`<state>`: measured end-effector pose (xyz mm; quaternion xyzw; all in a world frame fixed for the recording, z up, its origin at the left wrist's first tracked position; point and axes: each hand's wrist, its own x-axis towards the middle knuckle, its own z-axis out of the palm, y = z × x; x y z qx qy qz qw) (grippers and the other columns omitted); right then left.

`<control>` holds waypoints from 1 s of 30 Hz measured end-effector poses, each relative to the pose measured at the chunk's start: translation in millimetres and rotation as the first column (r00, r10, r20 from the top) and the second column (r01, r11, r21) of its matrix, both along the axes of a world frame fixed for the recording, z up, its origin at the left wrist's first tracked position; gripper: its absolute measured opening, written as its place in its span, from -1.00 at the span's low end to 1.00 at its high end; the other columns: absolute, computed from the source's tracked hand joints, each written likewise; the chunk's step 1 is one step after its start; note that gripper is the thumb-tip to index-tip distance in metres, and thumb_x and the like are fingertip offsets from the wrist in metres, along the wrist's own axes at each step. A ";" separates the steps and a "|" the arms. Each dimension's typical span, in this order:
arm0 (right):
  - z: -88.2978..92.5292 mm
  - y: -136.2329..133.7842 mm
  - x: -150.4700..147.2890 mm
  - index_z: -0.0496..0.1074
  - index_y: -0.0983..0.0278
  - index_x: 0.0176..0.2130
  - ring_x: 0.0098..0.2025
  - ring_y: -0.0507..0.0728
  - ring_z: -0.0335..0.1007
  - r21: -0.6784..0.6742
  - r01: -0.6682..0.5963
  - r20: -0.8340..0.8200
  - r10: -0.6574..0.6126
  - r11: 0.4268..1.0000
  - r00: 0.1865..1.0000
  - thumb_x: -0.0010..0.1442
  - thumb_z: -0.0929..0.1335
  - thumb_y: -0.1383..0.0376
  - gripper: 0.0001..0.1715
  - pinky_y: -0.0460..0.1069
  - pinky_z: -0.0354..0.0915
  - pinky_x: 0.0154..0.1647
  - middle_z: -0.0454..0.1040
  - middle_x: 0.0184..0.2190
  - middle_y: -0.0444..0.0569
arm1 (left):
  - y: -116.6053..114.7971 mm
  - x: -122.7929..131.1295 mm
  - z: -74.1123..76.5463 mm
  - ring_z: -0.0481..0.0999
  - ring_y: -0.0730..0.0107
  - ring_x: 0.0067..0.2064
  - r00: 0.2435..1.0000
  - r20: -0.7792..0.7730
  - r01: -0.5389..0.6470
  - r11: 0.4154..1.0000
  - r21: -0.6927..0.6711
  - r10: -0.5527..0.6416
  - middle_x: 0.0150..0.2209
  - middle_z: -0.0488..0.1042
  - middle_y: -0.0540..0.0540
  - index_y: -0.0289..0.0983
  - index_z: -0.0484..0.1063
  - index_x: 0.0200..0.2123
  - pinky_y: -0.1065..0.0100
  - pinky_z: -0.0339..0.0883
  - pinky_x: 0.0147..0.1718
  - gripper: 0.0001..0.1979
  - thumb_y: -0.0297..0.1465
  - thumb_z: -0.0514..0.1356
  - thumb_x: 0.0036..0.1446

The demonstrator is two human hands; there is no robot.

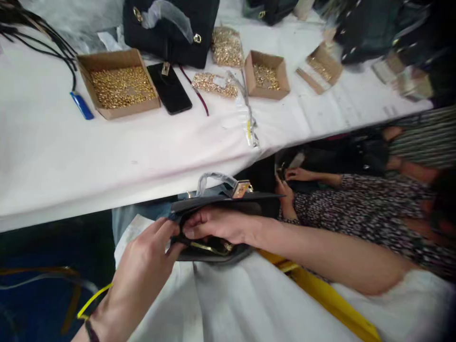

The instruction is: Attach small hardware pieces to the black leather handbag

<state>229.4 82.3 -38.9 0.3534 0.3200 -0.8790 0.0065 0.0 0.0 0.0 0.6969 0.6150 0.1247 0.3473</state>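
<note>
A black handbag (269,205) lies open on my lap, below the table's edge. Its handle (213,176) is wrapped in clear plastic, and a gold clasp (242,189) sits on the flap. My left hand (147,249) is closed on the bag's left side edge, thumb and fingers pinching it. Reaching into the mouth of the bag, my right hand (217,225) pinches the dark material at that same corner, close to the left fingertips. A gold zip (204,247) shows inside, beneath the right hand. What lies between the right fingertips is partly hidden.
On the white table (117,161) are boxes of gold fittings (121,88) (267,76), bags of small gold parts (228,47), a phone (171,90), a blue-tipped tool (81,105) and another black handbag (171,28). A co-worker's hands (295,178) work at the right.
</note>
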 end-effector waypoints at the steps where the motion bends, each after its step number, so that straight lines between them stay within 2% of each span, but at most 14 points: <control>1: 3.4 -3.0 -0.6 0.60 0.30 -0.22 -0.31 0.05 0.24 0.057 0.024 0.024 -0.025 0.998 0.999 0.22 0.57 0.09 -0.67 -0.05 0.17 -0.25 0.49 -0.34 -0.15 | -2.7 -0.1 0.6 0.64 0.18 -0.19 0.999 0.030 -0.013 1.000 -0.012 0.014 -0.16 0.60 0.00 -0.12 0.48 -0.13 0.23 0.45 -0.23 -0.88 -0.37 0.38 0.39; 5: 19.3 -11.9 -3.5 0.58 0.23 -0.20 -0.19 0.10 0.43 0.294 0.047 0.117 -0.084 0.955 0.990 0.36 0.48 0.23 -0.89 -0.01 0.30 -0.02 0.59 -0.25 -0.14 | -10.3 1.7 5.6 0.68 0.20 -0.10 0.993 0.089 -0.063 0.993 -0.095 0.072 -0.02 0.63 -0.02 -0.06 0.55 -0.03 0.29 0.48 -0.29 -0.78 -0.12 0.39 0.40; 7: 26.9 -13.2 -5.0 0.57 0.21 -0.20 -0.10 0.13 0.50 0.394 0.017 0.160 -0.087 0.919 0.983 0.40 0.44 0.28 -0.92 0.01 0.31 0.10 0.62 -0.20 -0.13 | -10.5 4.2 9.0 0.68 0.21 -0.12 0.992 0.073 -0.088 0.986 -0.141 0.099 -0.01 0.64 -0.01 -0.04 0.57 -0.03 0.29 0.47 -0.34 -0.77 -0.06 0.35 0.42; 9: 31.8 -12.5 -6.1 0.58 0.21 -0.20 -0.06 0.14 0.52 0.439 0.001 0.190 -0.094 0.899 0.977 0.39 0.44 0.31 -0.93 0.02 0.32 0.13 0.64 -0.18 -0.13 | -8.6 6.9 10.5 0.67 0.23 -0.18 0.992 0.036 -0.118 0.981 -0.155 0.125 -0.05 0.64 0.00 -0.04 0.59 -0.05 0.28 0.45 -0.37 -0.78 -0.07 0.33 0.43; 11: 33.4 -10.8 -5.9 0.60 0.22 -0.18 -0.09 0.13 0.51 0.450 0.000 0.212 -0.107 0.893 0.971 0.38 0.46 0.32 -0.95 0.01 0.34 0.06 0.64 -0.19 -0.12 | -6.2 8.5 8.9 0.64 0.25 -0.24 0.988 0.029 -0.144 0.976 -0.161 0.151 -0.10 0.63 0.00 -0.05 0.60 -0.07 0.26 0.43 -0.37 -0.81 -0.10 0.33 0.43; 14: 31.5 -7.7 -1.8 0.62 0.25 -0.16 -0.23 0.07 0.40 0.375 0.016 0.188 -0.093 0.927 0.978 0.39 0.47 0.26 -0.89 -0.04 0.29 -0.16 0.57 -0.28 -0.13 | -4.3 8.7 1.8 0.60 0.28 -0.23 0.977 0.104 -0.167 0.970 -0.177 0.187 -0.14 0.60 0.01 -0.08 0.57 -0.11 0.26 0.45 -0.28 -0.84 -0.17 0.38 0.37; 16: 28.0 -6.2 2.9 0.59 0.26 -0.19 -0.31 0.04 0.28 0.256 0.041 0.113 -0.072 0.966 0.991 0.40 0.50 0.13 -0.75 -0.06 0.16 -0.34 0.47 -0.35 -0.15 | -4.7 8.4 -2.6 0.58 0.30 -0.22 0.965 0.163 -0.172 0.964 -0.204 0.206 -0.16 0.58 0.02 -0.10 0.55 -0.12 0.26 0.46 -0.22 -0.83 -0.20 0.42 0.33; 18: 22.2 -5.6 7.5 0.57 0.27 -0.21 -0.34 0.03 0.22 0.146 0.077 0.055 -0.086 0.986 0.995 0.34 0.56 -0.01 -0.60 -0.06 0.06 -0.42 0.44 -0.35 -0.15 | -5.2 8.7 -4.5 0.56 0.31 -0.23 0.955 0.193 -0.180 0.957 -0.230 0.226 -0.19 0.58 0.04 -0.11 0.53 -0.13 0.26 0.46 -0.21 -0.82 -0.22 0.43 0.32; 20: 14.9 -5.8 10.6 0.58 0.26 -0.19 -0.33 0.03 0.23 0.074 0.112 0.037 -0.115 0.991 0.993 0.26 0.62 -0.06 -0.53 -0.06 0.06 -0.41 0.47 -0.30 -0.14 | -5.1 9.7 -3.7 0.55 0.31 -0.24 0.950 0.202 -0.188 0.951 -0.247 0.240 -0.20 0.57 0.04 -0.12 0.51 -0.15 0.27 0.44 -0.23 -0.83 -0.23 0.42 0.33; 23: 5.5 -6.6 11.3 0.61 0.26 -0.17 -0.30 0.03 0.23 0.022 0.119 0.007 -0.120 0.993 0.993 0.21 0.66 -0.02 -0.54 -0.06 0.10 -0.35 0.51 -0.27 -0.12 | -3.5 11.0 -0.8 0.56 0.29 -0.22 0.949 0.210 -0.178 0.949 -0.261 0.236 -0.19 0.57 0.02 -0.13 0.51 -0.18 0.27 0.42 -0.24 -0.84 -0.24 0.41 0.34; 30: 5.3 -6.1 6.4 0.61 0.26 -0.14 -0.27 0.04 0.23 0.059 0.071 -0.022 -0.069 0.996 0.997 0.21 0.64 -0.05 -0.51 -0.06 0.09 -0.33 0.48 -0.27 -0.13 | -5.3 9.7 -1.3 0.56 0.24 -0.19 0.962 0.187 -0.151 0.958 -0.244 0.200 -0.18 0.58 0.00 -0.12 0.52 -0.18 0.22 0.40 -0.20 -0.84 -0.23 0.41 0.33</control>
